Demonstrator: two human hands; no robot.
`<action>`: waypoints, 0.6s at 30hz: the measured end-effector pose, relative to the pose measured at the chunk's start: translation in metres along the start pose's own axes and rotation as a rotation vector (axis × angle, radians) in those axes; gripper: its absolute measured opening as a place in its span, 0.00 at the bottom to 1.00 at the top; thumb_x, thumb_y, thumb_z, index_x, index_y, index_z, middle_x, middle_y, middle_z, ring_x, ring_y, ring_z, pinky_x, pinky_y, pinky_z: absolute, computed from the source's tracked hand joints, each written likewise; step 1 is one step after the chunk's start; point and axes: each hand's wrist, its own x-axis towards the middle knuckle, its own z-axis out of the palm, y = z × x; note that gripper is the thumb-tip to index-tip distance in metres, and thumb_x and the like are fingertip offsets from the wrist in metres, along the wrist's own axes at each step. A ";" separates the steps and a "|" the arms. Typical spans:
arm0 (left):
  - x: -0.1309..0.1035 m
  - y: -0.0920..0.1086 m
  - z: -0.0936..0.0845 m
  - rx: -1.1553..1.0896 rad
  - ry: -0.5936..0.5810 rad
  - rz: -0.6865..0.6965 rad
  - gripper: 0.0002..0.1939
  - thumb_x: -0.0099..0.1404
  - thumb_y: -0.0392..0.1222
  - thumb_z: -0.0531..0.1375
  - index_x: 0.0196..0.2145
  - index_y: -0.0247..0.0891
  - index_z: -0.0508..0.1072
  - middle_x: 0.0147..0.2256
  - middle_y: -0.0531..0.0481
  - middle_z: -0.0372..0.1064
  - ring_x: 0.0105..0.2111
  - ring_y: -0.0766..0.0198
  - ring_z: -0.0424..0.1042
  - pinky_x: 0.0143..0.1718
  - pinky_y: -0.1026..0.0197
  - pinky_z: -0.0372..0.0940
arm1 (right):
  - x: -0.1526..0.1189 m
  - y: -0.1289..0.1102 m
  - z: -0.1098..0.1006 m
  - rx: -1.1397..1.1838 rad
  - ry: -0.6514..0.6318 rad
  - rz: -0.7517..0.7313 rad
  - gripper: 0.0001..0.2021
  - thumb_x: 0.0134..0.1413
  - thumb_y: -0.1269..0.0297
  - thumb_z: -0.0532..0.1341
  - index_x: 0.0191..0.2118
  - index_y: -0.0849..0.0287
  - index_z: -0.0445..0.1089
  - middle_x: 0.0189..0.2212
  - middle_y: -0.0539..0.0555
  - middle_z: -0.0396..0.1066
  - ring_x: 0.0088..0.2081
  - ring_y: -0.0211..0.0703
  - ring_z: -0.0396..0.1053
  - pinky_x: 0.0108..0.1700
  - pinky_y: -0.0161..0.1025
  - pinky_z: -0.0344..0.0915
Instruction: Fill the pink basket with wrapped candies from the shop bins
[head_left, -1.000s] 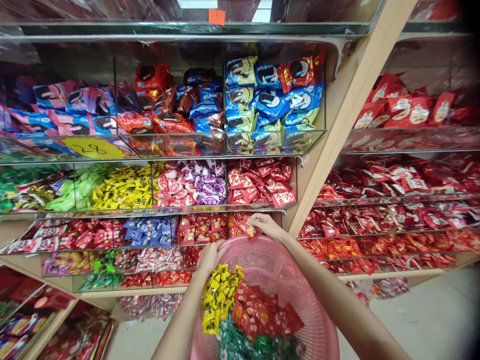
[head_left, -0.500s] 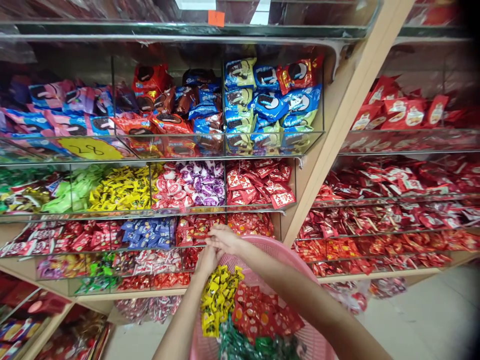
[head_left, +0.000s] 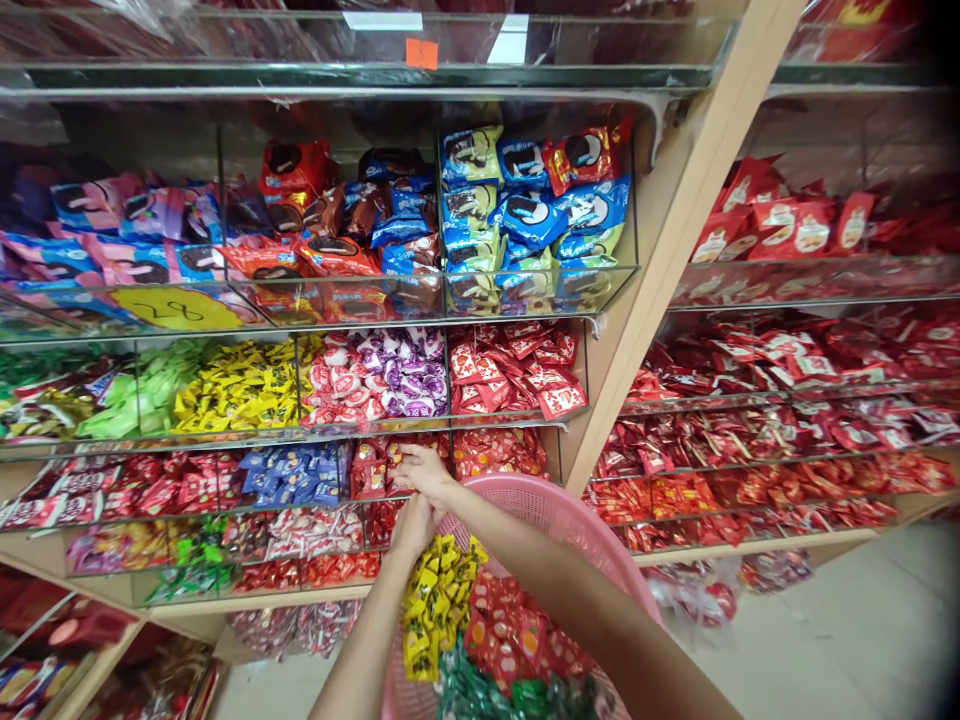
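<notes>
Your left hand grips the pink plastic basket, already holding yellow sweets, red sweets and green sweets, while your right hand, contents unclear, is at red packets left on the shelf unit.

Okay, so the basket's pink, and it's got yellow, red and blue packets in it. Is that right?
Not quite: the last packets are green, not blue. The head view shows the pink basket holding yellow packets, red packets and green packets.

Extends both forearms upward from lower edge; holds right hand, turned leftward, just above left hand near frame centre.
</notes>
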 end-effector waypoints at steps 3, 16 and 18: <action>-0.001 0.001 -0.001 -0.007 0.027 0.007 0.16 0.59 0.39 0.52 0.44 0.33 0.69 0.41 0.39 0.69 0.40 0.56 0.69 0.37 0.62 0.60 | -0.021 -0.008 -0.013 -0.084 -0.046 -0.052 0.16 0.38 0.76 0.62 0.38 0.59 0.70 0.34 0.52 0.70 0.34 0.41 0.70 0.41 0.42 0.67; -0.010 0.016 -0.023 -0.086 -0.018 0.121 0.20 0.64 0.55 0.45 0.43 0.47 0.70 0.36 0.51 0.73 0.38 0.63 0.70 0.34 0.69 0.56 | -0.210 -0.023 -0.220 -0.793 0.531 -0.257 0.29 0.39 0.56 0.62 0.52 0.55 0.63 0.52 0.58 0.62 0.55 0.54 0.57 0.55 0.52 0.54; -0.010 0.017 -0.025 -0.081 -0.035 0.107 0.20 0.63 0.56 0.46 0.43 0.47 0.71 0.35 0.51 0.73 0.36 0.63 0.70 0.34 0.69 0.56 | -0.226 -0.009 -0.227 -0.618 0.513 -0.167 0.30 0.41 0.55 0.61 0.54 0.53 0.61 0.53 0.57 0.62 0.53 0.53 0.60 0.51 0.49 0.60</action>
